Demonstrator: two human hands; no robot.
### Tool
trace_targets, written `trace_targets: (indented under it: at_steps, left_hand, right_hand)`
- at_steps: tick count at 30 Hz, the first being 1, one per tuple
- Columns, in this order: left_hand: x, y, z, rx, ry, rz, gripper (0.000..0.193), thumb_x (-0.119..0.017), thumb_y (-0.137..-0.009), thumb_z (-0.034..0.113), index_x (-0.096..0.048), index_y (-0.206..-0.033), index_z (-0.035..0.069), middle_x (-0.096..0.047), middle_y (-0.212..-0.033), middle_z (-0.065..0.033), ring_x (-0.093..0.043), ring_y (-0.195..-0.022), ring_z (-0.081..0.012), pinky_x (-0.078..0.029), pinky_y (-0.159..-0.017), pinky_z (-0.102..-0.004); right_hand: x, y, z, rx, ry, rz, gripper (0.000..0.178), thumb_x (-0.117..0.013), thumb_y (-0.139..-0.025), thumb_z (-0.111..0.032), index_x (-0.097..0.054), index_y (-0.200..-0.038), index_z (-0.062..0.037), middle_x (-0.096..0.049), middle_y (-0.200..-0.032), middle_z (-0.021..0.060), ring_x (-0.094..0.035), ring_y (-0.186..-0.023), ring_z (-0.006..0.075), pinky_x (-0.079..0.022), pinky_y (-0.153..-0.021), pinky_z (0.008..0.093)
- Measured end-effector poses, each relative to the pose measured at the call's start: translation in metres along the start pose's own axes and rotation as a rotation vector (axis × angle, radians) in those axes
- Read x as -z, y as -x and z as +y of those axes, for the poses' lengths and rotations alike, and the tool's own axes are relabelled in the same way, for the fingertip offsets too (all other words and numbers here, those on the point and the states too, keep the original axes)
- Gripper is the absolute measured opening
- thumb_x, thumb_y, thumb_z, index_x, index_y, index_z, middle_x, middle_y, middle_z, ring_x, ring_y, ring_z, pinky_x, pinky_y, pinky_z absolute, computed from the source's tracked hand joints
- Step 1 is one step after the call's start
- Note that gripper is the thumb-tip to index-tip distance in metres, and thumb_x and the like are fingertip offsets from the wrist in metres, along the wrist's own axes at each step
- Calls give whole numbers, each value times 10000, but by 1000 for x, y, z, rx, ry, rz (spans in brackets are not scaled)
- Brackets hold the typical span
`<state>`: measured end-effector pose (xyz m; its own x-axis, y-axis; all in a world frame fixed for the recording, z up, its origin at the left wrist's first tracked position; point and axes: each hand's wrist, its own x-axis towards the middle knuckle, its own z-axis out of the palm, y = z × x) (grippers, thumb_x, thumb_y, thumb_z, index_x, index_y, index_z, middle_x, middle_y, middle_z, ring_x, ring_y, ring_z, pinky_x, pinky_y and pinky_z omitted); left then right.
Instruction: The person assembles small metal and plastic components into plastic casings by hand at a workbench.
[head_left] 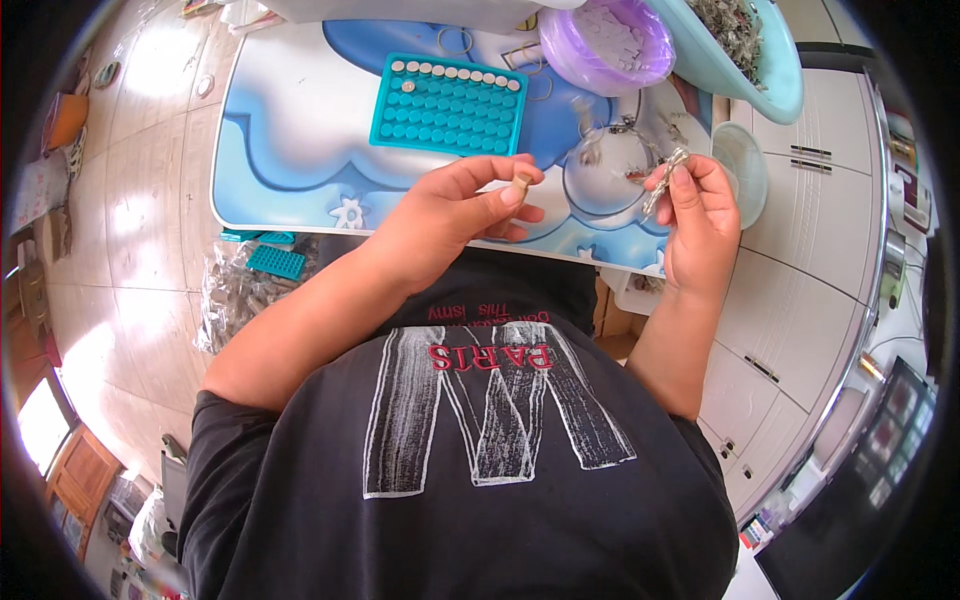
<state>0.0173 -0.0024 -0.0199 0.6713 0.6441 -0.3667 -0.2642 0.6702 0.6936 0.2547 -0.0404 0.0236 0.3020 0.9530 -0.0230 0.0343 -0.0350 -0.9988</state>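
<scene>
My left hand [440,215] pinches a small tan, rounded piece [521,183] between thumb and forefinger, over the near edge of the table. Over to the right, the thumb and fingers of my right hand [702,225] grip a silvery piece that looks like a twisted chain [660,187]. Its exact kind is too small to tell. Beyond my left hand lies a teal tray [378,122] with rows of round wells. Pale discs [450,72] sit along its far row, and another pale disc [408,87] is at the left of the second row.
On the table [270,95], small metallic bits [625,125] lie near my right hand. A purple-lined tub [560,65] of white pieces and a light blue basin [785,85] of metallic bits stand far right. Clear bags [225,300] and a small teal tray [276,262] are below left.
</scene>
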Motion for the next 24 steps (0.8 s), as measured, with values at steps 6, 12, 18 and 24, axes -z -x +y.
trace_targets:
  at_steps: [6,12,18,24]
  left_hand:
    - [-10,-19,0,20,15,-40,321,-530,-936,205,-519,-1205,29,-424,-1352,-102,-584,-1047,-208,-473,-869,-308]
    - [-13,-25,1,99,123,-67,330,-515,-941,197,-506,-1216,17,-537,-1215,-85,-579,-1064,-217,-476,-878,-317]
    - [-14,-21,-7,108,335,-174,345,-501,-941,224,-500,-1222,22,-523,-1259,-113,-537,-1141,-244,-432,-977,-366]
    - [-2,-14,-2,-28,479,-253,383,-510,-933,246,-470,-1249,34,-487,-1303,-162,-513,-1174,-262,-396,-1017,-424]
  right_hand:
    - [1,4,2,-156,-192,-88,127,-583,-897,-129,-558,-967,-26,-646,-796,91,-452,-553,56,-356,-520,170]
    - [8,10,-1,-154,-220,-40,145,-578,-896,-125,-554,-986,-13,-644,-799,97,-464,-556,62,-362,-513,175]
    - [-6,29,6,-111,-221,-116,118,-565,-902,-99,-546,-986,-18,-648,-833,109,-501,-590,67,-399,-537,176]
    - [-33,52,18,-91,-161,-282,115,-539,-905,-37,-488,-1004,-7,-641,-954,148,-567,-688,105,-483,-644,217]
